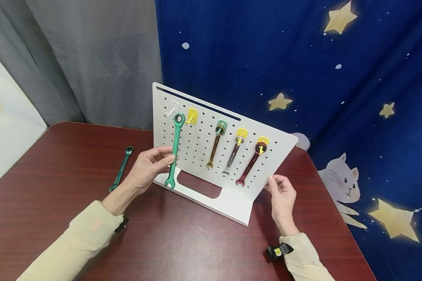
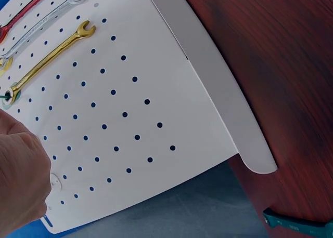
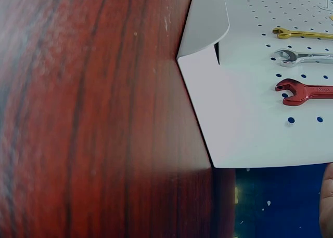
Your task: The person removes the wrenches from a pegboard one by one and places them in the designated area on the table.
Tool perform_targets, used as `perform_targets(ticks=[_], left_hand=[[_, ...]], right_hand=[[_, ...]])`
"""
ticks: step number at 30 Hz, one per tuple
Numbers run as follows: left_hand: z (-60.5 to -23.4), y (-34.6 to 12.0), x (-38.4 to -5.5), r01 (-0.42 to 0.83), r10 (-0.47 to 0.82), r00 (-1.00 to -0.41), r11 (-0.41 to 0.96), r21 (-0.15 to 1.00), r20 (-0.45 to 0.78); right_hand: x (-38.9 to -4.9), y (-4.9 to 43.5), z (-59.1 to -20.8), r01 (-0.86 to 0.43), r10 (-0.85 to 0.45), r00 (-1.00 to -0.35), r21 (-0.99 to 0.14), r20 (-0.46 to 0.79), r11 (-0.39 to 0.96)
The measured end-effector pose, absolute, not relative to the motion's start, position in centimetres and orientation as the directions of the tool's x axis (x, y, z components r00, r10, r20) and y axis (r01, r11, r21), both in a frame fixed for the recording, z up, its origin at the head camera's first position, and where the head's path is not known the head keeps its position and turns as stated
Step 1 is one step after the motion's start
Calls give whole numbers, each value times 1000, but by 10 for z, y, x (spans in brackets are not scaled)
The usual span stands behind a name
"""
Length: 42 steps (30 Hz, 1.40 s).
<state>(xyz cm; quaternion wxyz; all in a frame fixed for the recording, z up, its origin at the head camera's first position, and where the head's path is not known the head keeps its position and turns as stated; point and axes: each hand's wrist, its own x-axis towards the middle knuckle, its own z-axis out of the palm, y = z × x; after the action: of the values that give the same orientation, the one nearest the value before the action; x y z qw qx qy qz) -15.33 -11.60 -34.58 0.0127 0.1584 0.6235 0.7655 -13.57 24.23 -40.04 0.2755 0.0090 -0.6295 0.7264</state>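
Observation:
My left hand pinches a green combination wrench between thumb and fingers. The wrench stands nearly upright in front of a white pegboard, ring end up beside a yellow hook and a white hook. In the left wrist view the left hand shows at the edge, and the wrench is hidden. My right hand grips the board's right edge, thumb in front. A gold wrench, a silver wrench and a red wrench hang from hooks on the board.
A teal wrench lies on the dark red wooden table, left of the board and partly behind the left forearm. Behind the table hang a grey curtain and a blue curtain with stars.

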Motion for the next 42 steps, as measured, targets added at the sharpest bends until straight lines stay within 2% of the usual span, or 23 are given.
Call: perform_targets(ticks=[29,42], left_hand=[[-358,-162,-146,62,233,-967,-163,985,99],[-369,-192,-149,-53,213,-977,-116,992,-27]], right_hand=[[-135,243,-402,-421,383,-847,-905,370,-56],[-135,242,-401,-431,377,-848,-898,372,-85]])
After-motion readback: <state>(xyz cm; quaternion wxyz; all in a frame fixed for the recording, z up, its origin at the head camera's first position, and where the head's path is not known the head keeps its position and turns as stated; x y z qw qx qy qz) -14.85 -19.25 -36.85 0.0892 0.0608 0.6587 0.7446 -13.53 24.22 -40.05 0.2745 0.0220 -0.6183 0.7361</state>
